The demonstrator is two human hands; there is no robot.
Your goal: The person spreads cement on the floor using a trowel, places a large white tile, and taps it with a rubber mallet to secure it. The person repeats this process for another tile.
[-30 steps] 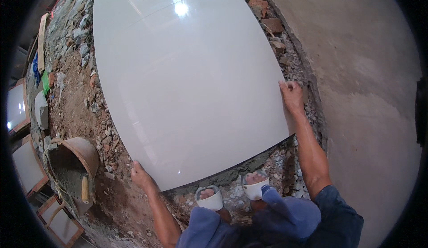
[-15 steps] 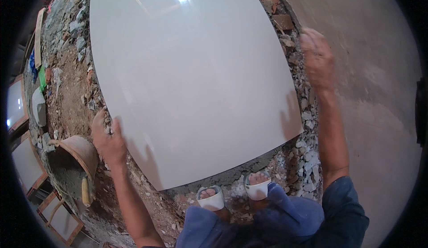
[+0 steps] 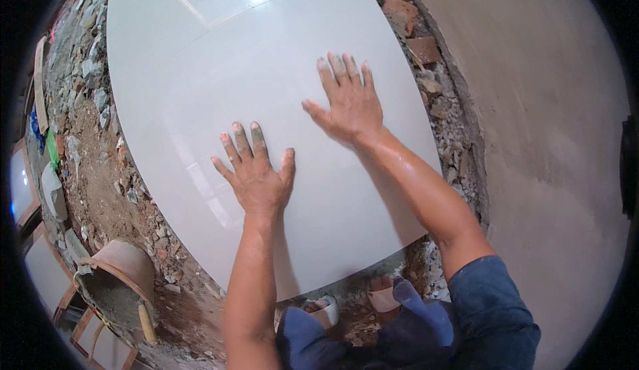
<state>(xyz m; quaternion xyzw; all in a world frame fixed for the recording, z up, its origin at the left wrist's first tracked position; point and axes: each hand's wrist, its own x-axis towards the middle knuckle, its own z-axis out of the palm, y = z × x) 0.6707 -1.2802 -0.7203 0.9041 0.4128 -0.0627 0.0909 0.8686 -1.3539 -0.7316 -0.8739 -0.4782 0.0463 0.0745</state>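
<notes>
While both hands lie palm down over it, the large white tile (image 3: 266, 90) stretches across the middle of the view, with rubble (image 3: 96, 104) along its left side. Its side edges run away from the person, from the sandals (image 3: 326, 315) toward the top, leaning a little left as they go; the near edge slants, its right end farther from the person than its left. It looks longer in that outward direction, though the lens bends the edges too much to be sure. A thin seam divides it from a second tile (image 3: 146, 10) beyond.

The left hand (image 3: 258, 177) is nearer the person, the right hand (image 3: 349, 107) farther out; each has its fingers spread and grasps nothing.

Half a second ago both hands were off the tile, the left beside its left edge and the right out past its right edge; a second ago they were at those two edges. The tile's near edge remains just by the sandals. A bucket (image 3: 130, 263) lies tipped on the left, a wooden handle (image 3: 147, 323) at its mouth.
</notes>
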